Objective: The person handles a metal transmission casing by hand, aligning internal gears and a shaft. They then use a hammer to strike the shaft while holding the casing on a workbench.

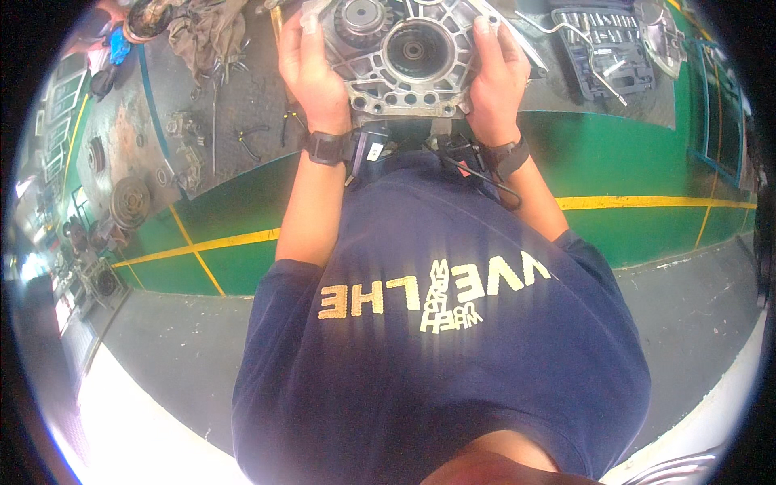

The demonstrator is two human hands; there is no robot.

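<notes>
Between my two hands is a grey cast-metal gearbox housing [408, 103], ribbed and with bolt holes along its near edge. A round bore [416, 50] opens near its middle, and a toothed gear [361, 18] sits at its upper left. My left hand [311, 81] grips the housing's left side, thumb on top. On the opposite side my right hand [497, 81] is closed round the edge, its thumb also on top. The housing's far end is cut off by the picture's upper rim, and its underside is hidden.
To the right lie an open socket set case [606, 52], a bent metal rod [594, 65] and a metal part [664, 40]. On the left are a brown rag [206, 32], black-handled pliers [249, 141] and a round metal disc [131, 202]. A green bench front [622, 153] faces me.
</notes>
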